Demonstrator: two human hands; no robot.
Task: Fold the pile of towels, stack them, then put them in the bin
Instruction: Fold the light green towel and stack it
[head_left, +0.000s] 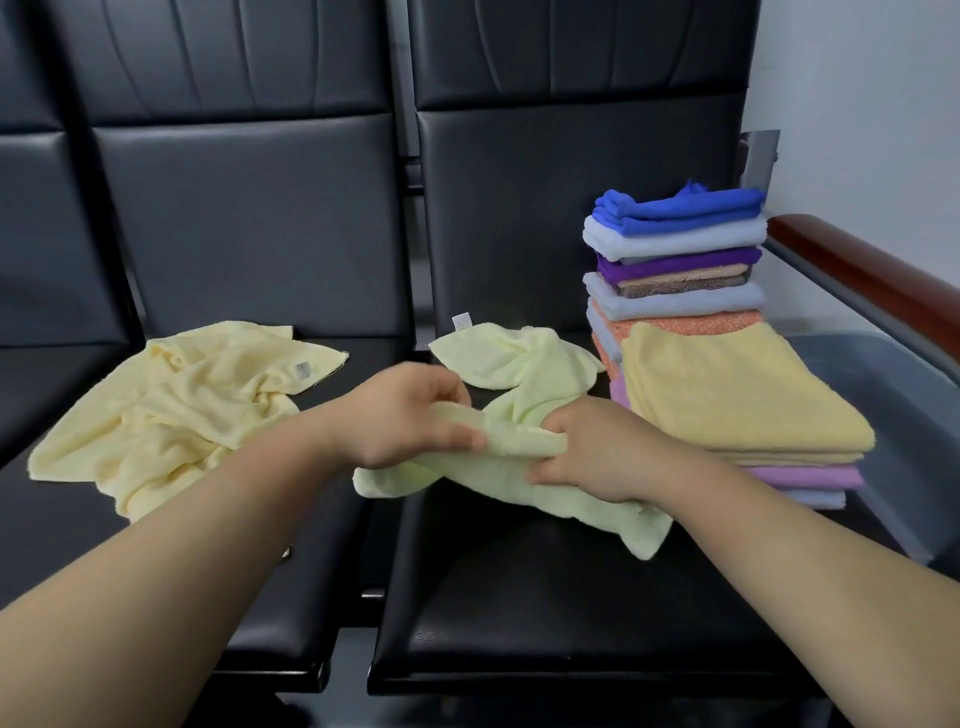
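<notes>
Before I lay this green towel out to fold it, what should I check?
1. Grip: ok. The left hand and right hand both hold the green towel, fingers curled round it.
2. Towel flat: not ok. It is bunched and twisted.
3. Room to spread: ok. Bare seat shows in front of the hands.
4. Clear of the yellow towel: ok. It lies crumpled to the left, apart from the green one.
5. Place for the next towel: ok. The front stack has a flat top.
</notes>
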